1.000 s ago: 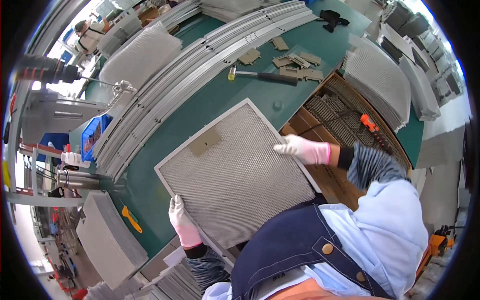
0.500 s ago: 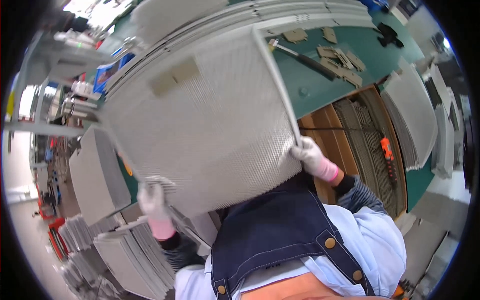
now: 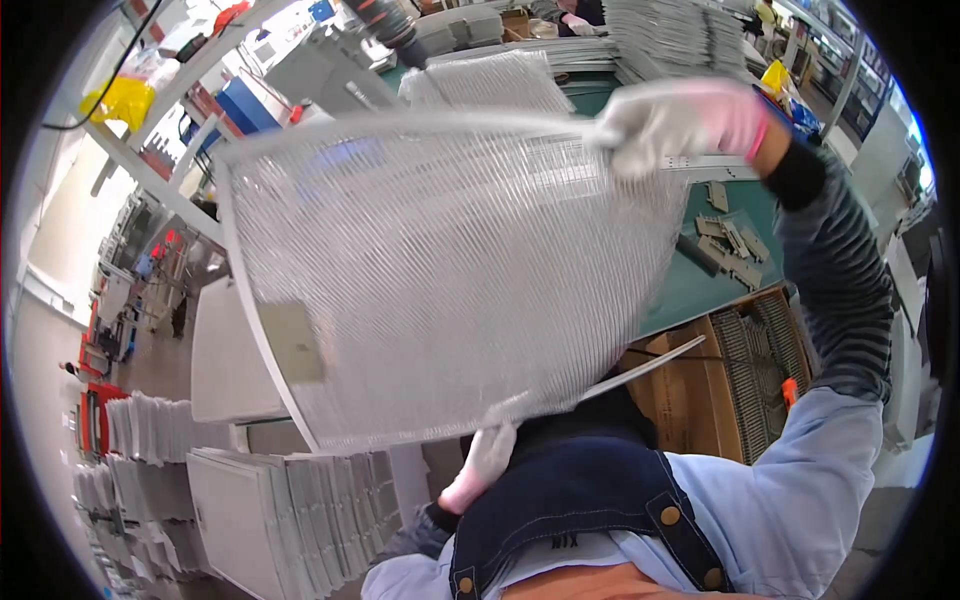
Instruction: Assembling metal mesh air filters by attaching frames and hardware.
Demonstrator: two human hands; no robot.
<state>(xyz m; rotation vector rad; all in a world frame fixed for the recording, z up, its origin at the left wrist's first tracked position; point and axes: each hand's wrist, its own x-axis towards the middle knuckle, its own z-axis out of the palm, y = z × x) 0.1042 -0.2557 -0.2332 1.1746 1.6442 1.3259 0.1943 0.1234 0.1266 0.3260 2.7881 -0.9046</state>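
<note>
Filter: the mesh filter panel [image 3: 450,270] is lifted in the air before the person, above the green bench [image 3: 700,285].
Hands: right hand [image 3: 680,120] closed on the top corner; left hand [image 3: 490,450] gripping the bottom edge.
Risk: only edge grips — it may slip or twist.
Axis: roughly square; the face tilts toward the camera.

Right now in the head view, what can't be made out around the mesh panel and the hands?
- Left hand in a white glove: fingertips hidden behind the lower edge of the square silver metal mesh panel.
- Right hand: motion-blurred, finger placement on the panel's top corner unclear.
- Green workbench: mostly screened by the mesh.
- Small grey metal brackets: too small to tell their shape.
</note>
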